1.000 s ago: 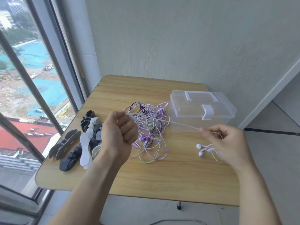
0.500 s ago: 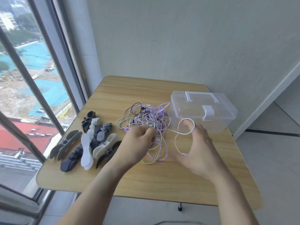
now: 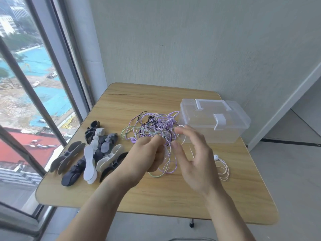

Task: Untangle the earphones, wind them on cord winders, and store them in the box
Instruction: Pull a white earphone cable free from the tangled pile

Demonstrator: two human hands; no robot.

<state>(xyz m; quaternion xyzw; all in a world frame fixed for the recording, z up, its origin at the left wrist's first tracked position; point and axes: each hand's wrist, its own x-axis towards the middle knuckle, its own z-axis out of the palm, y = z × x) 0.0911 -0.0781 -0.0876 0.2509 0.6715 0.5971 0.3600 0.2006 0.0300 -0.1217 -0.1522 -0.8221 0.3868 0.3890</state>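
Grip: left hand [image 3: 150, 154] fist pinches cords at the near edge of the tangled earphones [image 3: 153, 132]; right hand [image 3: 192, 153] blurred, fingers spread, white cord looped at its fingertips.
Room: bare table [image 3: 156, 195] nearer than the grip.
Box [image 3: 214, 121]: beyond-right, lid closed, contents unclear.
Count: cord winders [image 3: 90, 155] piled left, number unclear; one white earphone [image 3: 221, 165] right.
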